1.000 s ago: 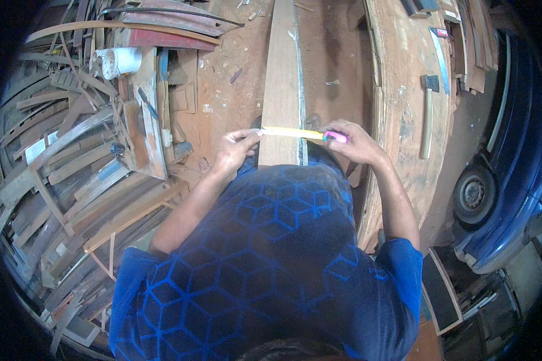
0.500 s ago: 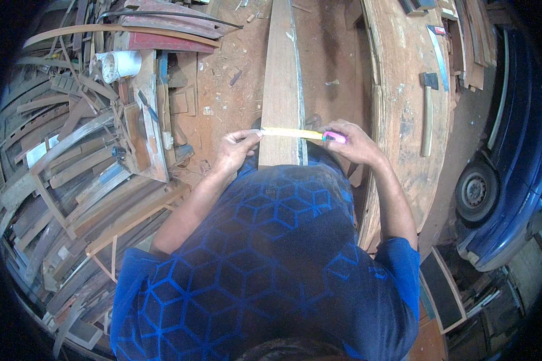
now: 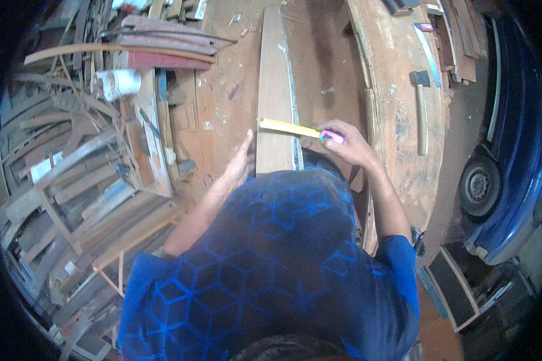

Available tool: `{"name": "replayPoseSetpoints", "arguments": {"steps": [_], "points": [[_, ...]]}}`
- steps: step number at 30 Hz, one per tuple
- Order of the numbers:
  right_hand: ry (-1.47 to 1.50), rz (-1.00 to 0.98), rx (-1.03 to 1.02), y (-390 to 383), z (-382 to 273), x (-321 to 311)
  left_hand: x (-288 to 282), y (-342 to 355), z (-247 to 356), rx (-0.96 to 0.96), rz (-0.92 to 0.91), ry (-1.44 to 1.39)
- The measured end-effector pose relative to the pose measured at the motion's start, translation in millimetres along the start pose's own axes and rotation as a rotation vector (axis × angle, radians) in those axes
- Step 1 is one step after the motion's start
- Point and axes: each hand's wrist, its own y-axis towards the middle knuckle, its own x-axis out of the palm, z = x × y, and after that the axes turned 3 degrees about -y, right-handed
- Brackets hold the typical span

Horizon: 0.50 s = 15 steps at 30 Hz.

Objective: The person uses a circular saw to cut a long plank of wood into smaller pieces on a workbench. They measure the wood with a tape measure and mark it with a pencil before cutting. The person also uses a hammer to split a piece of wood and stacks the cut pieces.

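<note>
A long wooden board (image 3: pixel 273 78) runs away from my body, its near end at my waist. My right hand (image 3: pixel 346 143) is closed around a pink tape measure (image 3: pixel 332 137) just right of the board. From its case the yellow blade (image 3: pixel 289 127) reaches out across the board's width, with its tip near the left edge. My left hand (image 3: pixel 242 159) is at the board's left side, fingers stretched out and apart from the blade. Whether the palm touches the board's side I cannot tell.
A thick wooden workbench (image 3: pixel 397 132) stands to the right, bearing a hammer-like tool (image 3: pixel 421 108) and a handsaw (image 3: pixel 426 51). Beyond it is a blue vehicle (image 3: pixel 518 138). Piled timber (image 3: pixel 72 180) and a white bucket (image 3: pixel 120 84) fill the left side.
My left hand has let go of the blade's tip, and its fingers have straightened beside the board. The blade now slants slightly, its free end farther from me.
</note>
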Motion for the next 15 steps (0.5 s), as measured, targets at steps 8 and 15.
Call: {"name": "replayPoseSetpoints", "arguments": {"steps": [8, 15], "points": [[0.429, 0.545, 0.404, -36.3, 49.6, -3.8, 49.8, 0.6, 28.3, -0.132, -0.195, -0.117], [0.699, 0.611, 0.376, -70.7, 49.2, 18.4, 0.6, 44.7, 9.1, -0.001, -0.454, -0.511]]}}
